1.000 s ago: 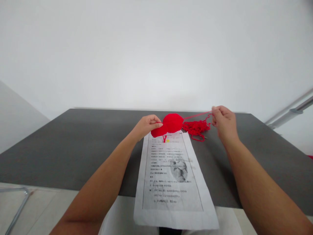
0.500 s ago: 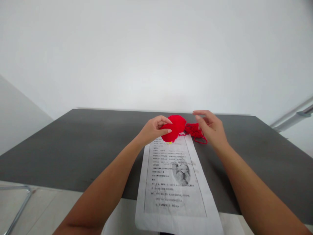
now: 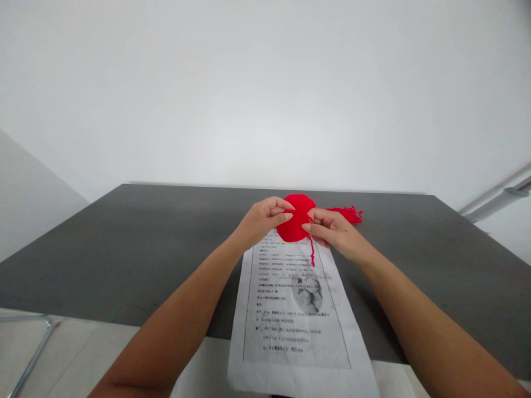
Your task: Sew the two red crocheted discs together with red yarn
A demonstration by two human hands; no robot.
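A round red knitted piece (image 3: 297,218) is held up between both hands above the top of a printed sheet (image 3: 290,331). My left hand (image 3: 265,221) pinches its left side between thumb and fingers. My right hand (image 3: 334,229) grips its right edge, thumb in front. A short red yarn strand (image 3: 312,254) hangs from the piece near my right fingertips, over the paper. Behind my right hand lies loose red yarn (image 3: 350,214), partly hidden by it. A bit of yellow shows at the lower edge of the knitted piece.
The dark grey table (image 3: 145,249) reaches back to a white wall (image 3: 265,99). The sheet hangs over the table's front edge. A metal tube frame (image 3: 35,348) stands at lower left, and grey tubing (image 3: 498,204) is at the right.
My right hand has moved left and down and closed on the knitted piece's right edge. The yarn strand now hangs down over the paper, and the loose yarn's visible part extends farther right.
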